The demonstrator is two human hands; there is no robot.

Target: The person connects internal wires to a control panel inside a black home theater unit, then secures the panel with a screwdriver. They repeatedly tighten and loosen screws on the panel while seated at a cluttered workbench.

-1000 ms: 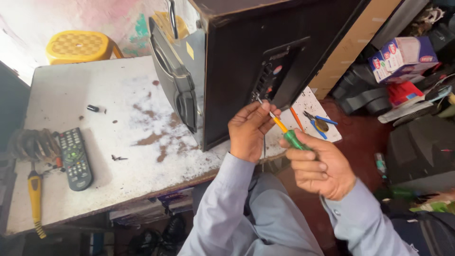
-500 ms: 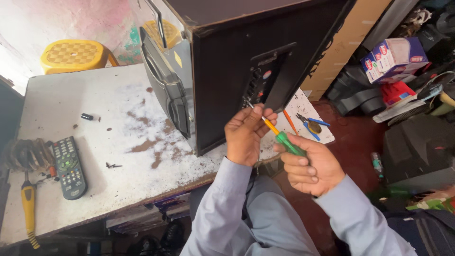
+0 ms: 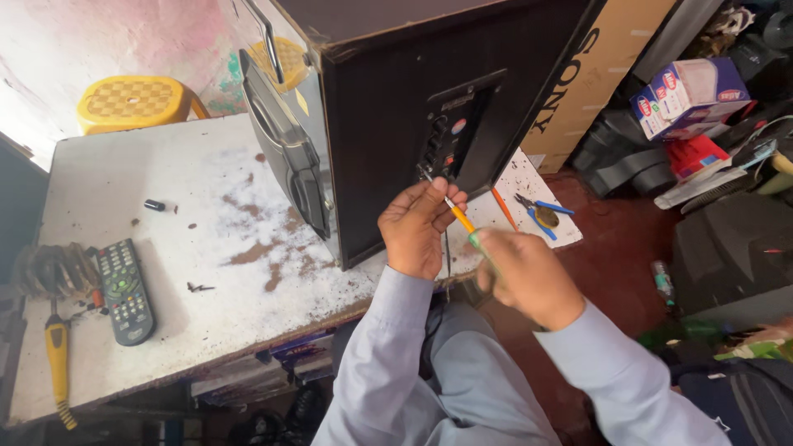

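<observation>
Your right hand (image 3: 529,277) is closed around the green handle of a screwdriver (image 3: 459,218); its orange shaft runs up to the recessed rear panel (image 3: 453,136) of the big dark speaker cabinet (image 3: 388,140) standing on the worn white surface (image 3: 165,272). Your left hand (image 3: 417,227) pinches the shaft near the tip, steadying it. The tool looks light and stiff, though its thin tip could slip, so grip the handle. The cabinet looks heavy. A remote control (image 3: 124,289) lies well apart.

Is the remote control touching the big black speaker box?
Apart. The head view shows the remote control lying near the left end of the white table, with a wide stretch of bare, speckled tabletop between it and the speaker box.
</observation>
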